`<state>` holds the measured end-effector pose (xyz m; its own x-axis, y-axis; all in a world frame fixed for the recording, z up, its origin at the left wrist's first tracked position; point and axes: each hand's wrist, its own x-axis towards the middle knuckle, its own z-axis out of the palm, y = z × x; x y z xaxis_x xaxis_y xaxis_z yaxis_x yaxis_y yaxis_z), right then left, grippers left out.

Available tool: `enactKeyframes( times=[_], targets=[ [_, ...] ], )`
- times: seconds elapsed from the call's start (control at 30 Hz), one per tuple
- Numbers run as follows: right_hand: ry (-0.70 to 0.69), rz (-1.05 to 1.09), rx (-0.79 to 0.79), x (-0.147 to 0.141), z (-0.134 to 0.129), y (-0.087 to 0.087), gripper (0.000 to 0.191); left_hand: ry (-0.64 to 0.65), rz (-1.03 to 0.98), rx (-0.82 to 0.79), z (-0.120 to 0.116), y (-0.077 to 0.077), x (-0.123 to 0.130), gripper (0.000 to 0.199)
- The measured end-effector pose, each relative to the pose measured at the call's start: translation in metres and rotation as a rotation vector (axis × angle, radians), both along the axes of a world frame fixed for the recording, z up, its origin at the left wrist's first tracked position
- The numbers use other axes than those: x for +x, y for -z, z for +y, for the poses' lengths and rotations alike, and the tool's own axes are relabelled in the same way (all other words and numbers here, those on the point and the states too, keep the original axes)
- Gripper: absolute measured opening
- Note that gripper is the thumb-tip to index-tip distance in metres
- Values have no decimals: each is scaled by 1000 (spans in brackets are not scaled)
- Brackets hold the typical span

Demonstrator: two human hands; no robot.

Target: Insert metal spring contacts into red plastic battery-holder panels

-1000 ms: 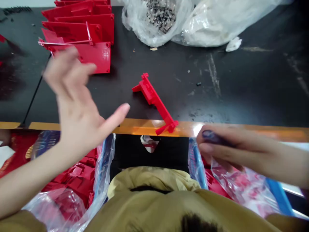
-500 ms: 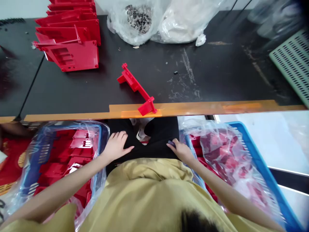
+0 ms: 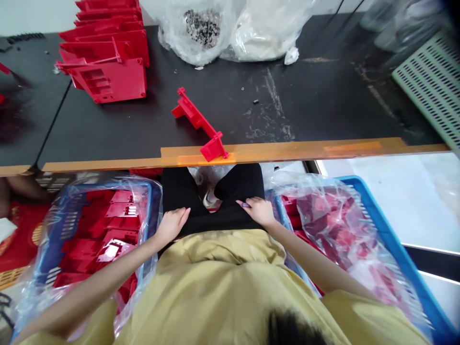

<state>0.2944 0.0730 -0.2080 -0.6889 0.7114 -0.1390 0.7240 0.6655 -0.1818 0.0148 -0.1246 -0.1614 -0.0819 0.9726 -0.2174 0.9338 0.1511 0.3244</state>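
My left hand (image 3: 171, 225) rests on my black trousers (image 3: 187, 191), its fingers (image 3: 181, 213) open and empty. My right hand (image 3: 259, 212) lies beside it, its fingers (image 3: 251, 203) pinching a small dark-blue item (image 3: 246, 204). Ahead, a red plastic bracket (image 3: 197, 120) lies on the black surface (image 3: 305, 110), one end on the orange edge strip (image 3: 287, 150).

Left hand (image 3: 171, 226) lay palm down, fingers relaxed; right hand (image 3: 259, 212) palm down, fingertips pointing inward; left forearm (image 3: 108, 273) and right forearm (image 3: 316, 258) bare, angled in toward the body's midline
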Motion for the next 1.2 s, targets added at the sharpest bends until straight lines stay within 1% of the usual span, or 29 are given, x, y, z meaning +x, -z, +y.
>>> enactKeyframes(
  times=[0.1,0.17,0.2,0.27,0.33,0.37,0.4,0.5,0.6,0.7,0.77,0.83,0.87,0.9,0.93,0.97,1.0,1.03,1.07,1.1,1.13,1.17,1.2],
  targets=[
    [-55,21,-13,-3,0,-3,52,122,-118,-21,-19,-11,14,44],
    [-65,17,-30,-8,-1,-3,50,174,-158,-26,-24,-13,22,40],
    [-60,10,-40,-11,-1,-3,49,157,-146,-18,-24,-13,23,38],
    [-35,-8,-65,-16,1,-4,50,56,-67,12,-16,-9,19,36],
    [13,-20,-88,-19,4,-9,53,-45,30,35,-5,-2,11,41],
    [41,-23,-102,-18,6,-13,55,-71,66,38,0,1,8,43],
    [66,-26,-120,-16,8,-18,56,-77,88,34,5,4,6,43],
    [107,-36,-183,-11,14,-34,58,-42,97,6,14,12,9,42],
    [103,-47,-222,-17,15,-41,55,-33,93,-14,18,15,13,47],
    [74,-68,-237,-32,13,-36,50,-38,86,-13,14,11,9,55],
    [43,-88,-257,-40,11,-35,45,-9,70,7,7,7,3,58],
    [3,-97,-295,-44,10,-41,40,64,48,42,0,0,-2,60],
    [-23,-93,-322,-44,10,-48,37,122,33,61,-1,-6,-4,60],
    [-56,-83,-353,-43,10,-59,33,184,21,80,-1,-13,-4,60],
    [-102,-70,-386,-43,11,-74,31,248,11,97,2,-25,-4,58],
    [-158,-46,-447,-41,13,-92,31,306,8,123,8,-40,-4,55],
    [-220,-17,-522,-40,15,-113,32,338,12,153,16,-60,-3,51],
    [-290,27,-623,-39,18,-135,39,360,24,205,28,-83,-4,47],
    [-333,108,-867,-39,22,-159,43,350,58,319,43,-110,-5,45],
    [-319,181,-1043,-39,27,-183,45,253,98,445,61,-137,-9,44],
    [-275,243,-1136,-39,32,-206,45,93,122,526,81,-164,-14,43],
    [-212,314,-1174,-41,38,-227,45,-121,117,539,104,-188,-21,39],
    [-168,380,-1163,-44,44,-245,45,-318,118,496,127,-208,-29,37]
  ],
)
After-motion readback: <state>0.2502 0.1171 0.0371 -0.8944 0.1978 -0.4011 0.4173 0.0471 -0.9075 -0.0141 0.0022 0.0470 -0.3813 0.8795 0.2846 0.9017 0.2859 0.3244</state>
